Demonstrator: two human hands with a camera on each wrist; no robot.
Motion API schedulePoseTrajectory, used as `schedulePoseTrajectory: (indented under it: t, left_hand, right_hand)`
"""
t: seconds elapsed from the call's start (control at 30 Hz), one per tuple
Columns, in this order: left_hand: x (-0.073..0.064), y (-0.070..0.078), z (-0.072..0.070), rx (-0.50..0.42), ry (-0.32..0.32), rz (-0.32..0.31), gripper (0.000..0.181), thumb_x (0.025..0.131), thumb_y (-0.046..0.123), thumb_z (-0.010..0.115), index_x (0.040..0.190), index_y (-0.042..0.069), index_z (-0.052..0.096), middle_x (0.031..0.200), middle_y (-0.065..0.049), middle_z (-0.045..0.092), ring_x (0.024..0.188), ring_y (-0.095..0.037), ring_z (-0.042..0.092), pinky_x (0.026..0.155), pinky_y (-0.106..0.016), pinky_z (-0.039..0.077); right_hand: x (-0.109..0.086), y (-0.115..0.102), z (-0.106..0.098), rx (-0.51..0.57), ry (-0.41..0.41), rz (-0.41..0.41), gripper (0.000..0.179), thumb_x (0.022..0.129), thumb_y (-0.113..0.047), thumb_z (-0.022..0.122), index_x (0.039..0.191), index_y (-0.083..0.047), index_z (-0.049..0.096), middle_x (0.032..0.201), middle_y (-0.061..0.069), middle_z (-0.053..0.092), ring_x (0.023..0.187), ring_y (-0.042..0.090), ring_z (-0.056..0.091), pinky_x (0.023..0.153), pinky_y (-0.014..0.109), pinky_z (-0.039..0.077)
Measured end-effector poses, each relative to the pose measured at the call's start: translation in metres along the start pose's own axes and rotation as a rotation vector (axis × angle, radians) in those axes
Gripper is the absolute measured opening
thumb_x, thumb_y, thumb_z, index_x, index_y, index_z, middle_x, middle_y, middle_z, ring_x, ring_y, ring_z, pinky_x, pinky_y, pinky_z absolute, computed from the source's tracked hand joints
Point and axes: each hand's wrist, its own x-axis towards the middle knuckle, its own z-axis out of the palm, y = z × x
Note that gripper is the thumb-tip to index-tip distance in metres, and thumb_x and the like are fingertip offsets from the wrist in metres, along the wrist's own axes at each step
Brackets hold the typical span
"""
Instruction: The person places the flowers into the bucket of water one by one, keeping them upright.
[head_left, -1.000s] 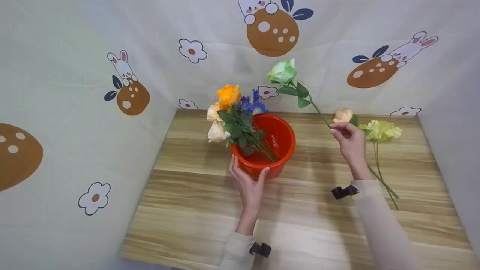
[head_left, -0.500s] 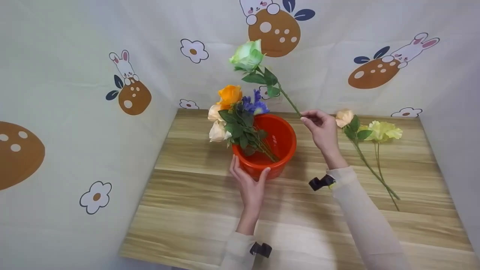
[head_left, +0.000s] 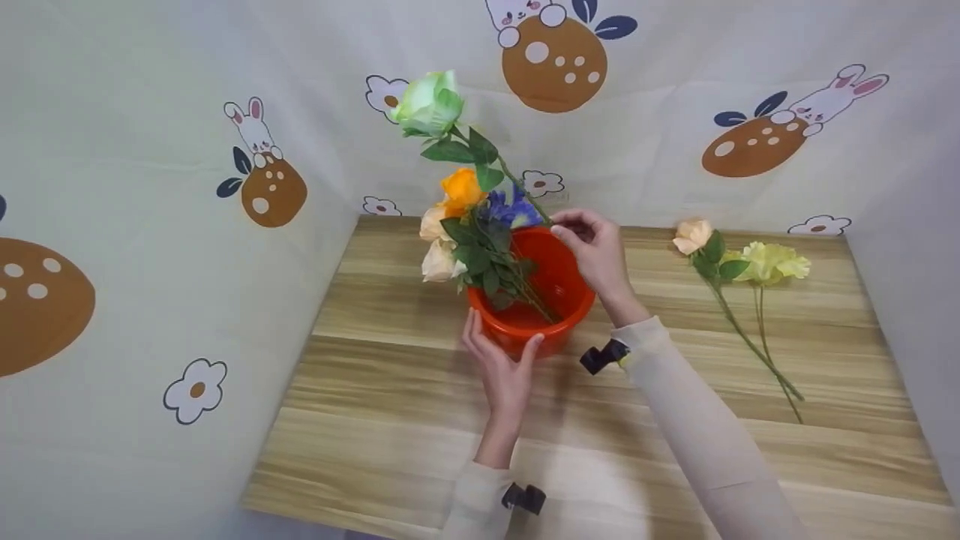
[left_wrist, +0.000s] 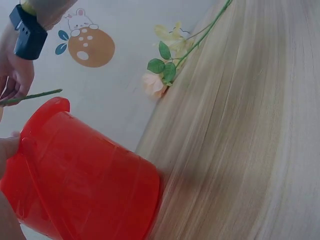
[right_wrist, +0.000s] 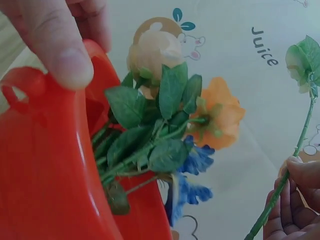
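My right hand (head_left: 600, 259) pinches the stem of a pale green artificial rose (head_left: 429, 106) and holds it above the red bucket (head_left: 519, 330). The bloom points up and left; in the left wrist view the cut end of the stem (left_wrist: 47, 93) is just over the rim. My left hand (head_left: 504, 379) holds the near side of the bucket, with the thumb at the rim in the right wrist view. Inside the bucket lean an orange rose (head_left: 462, 189), peach roses (head_left: 441, 262) and a blue flower (head_left: 510, 210), their heads over the far left rim.
On the wooden table (head_left: 360, 435), to the right, lie a peach rose (head_left: 693, 236) and a yellow flower (head_left: 772, 262) with crossed stems. A patterned cloth (head_left: 315, 150) hangs behind and on the left.
My right hand has carried the green rose leftward, from near the flowers on the table to over the bucket. My left hand stays on the bucket.
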Motion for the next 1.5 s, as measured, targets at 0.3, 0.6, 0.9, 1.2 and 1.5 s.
schedulePoseTrajectory:
  t: [0.3,0.6,0.9,1.2,1.5]
  left_hand:
    - [0.000,0.000,0.000,-0.018,-0.009,-0.008,0.098,0.079,0.032,0.084,0.151,-0.002,0.027,0.155,-0.018,0.029,0.143,-0.034,0.033,0.120,-0.051,0.033]
    - [-0.001,-0.001,0.002,-0.008,0.003,0.026,0.098,0.078,0.031,0.085,0.149,-0.005,0.027,0.154,-0.020,0.030,0.144,-0.035,0.033,0.121,-0.050,0.030]
    - [-0.001,-0.001,0.001,0.013,0.017,0.025,0.097,0.078,0.029,0.085,0.148,-0.005,0.028,0.153,-0.021,0.031,0.143,-0.036,0.035,0.119,-0.051,0.032]
    - [0.001,0.000,0.000,-0.007,-0.007,-0.018,0.098,0.077,0.030,0.085,0.149,-0.003,0.028,0.155,-0.018,0.029,0.145,-0.034,0.033,0.121,-0.048,0.030]
    - [0.000,-0.001,0.000,-0.009,-0.005,-0.011,0.098,0.078,0.029,0.085,0.149,-0.004,0.027,0.155,-0.018,0.029,0.145,-0.034,0.033,0.121,-0.049,0.030]
  right_hand:
    - [0.000,0.005,0.025,0.041,-0.021,0.012,0.017,0.090,0.001,0.068,0.104,0.009,0.070,0.095,0.005,0.072,0.081,0.007,0.063,0.079,0.017,0.055]
    - [-0.004,0.035,0.029,-0.115,-0.073,0.048,0.012,0.091,-0.002,0.069,0.100,0.005,0.072,0.096,0.017,0.073,0.076,0.004,0.061,0.073,0.014,0.051]
    - [-0.014,0.057,0.028,-0.414,-0.137,0.056,0.010,0.091,-0.004,0.069,0.100,0.000,0.072,0.096,0.017,0.074,0.086,0.026,0.071,0.083,0.034,0.060]
    - [-0.013,0.057,0.031,-0.700,-0.262,0.101,0.008,0.092,-0.007,0.068,0.100,-0.005,0.071,0.097,0.013,0.074,0.090,0.027,0.068,0.090,0.041,0.059]
    - [-0.014,0.055,0.031,-0.744,-0.280,0.068,0.013,0.090,-0.009,0.070,0.102,-0.004,0.072,0.099,0.013,0.075,0.090,0.028,0.071,0.088,0.042,0.060]
